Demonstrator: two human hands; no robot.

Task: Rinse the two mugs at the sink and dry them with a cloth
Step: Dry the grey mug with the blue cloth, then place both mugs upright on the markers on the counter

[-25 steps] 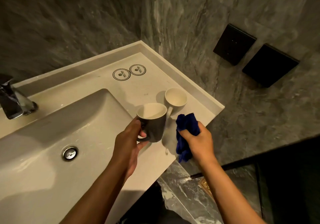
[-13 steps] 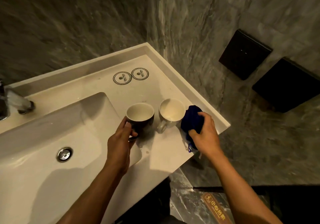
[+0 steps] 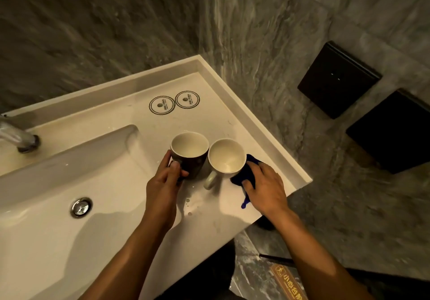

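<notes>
Dark mug (image 3: 194,163) gripped by left hand (image 3: 162,184), right hand (image 3: 267,188) flat on cloth (image 3: 243,175)

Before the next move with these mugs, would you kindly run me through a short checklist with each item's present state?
1. Dark mug upright on the counter: ok.
2. Left hand grips the dark mug at its handle: ok.
3. White mug upright beside it: ok.
4. Blue cloth within reach, under the right hand: ok.
5. Mug insides dry: cannot tell.
6. Counter dry in front of the mugs: not ok, droplets show.
</notes>
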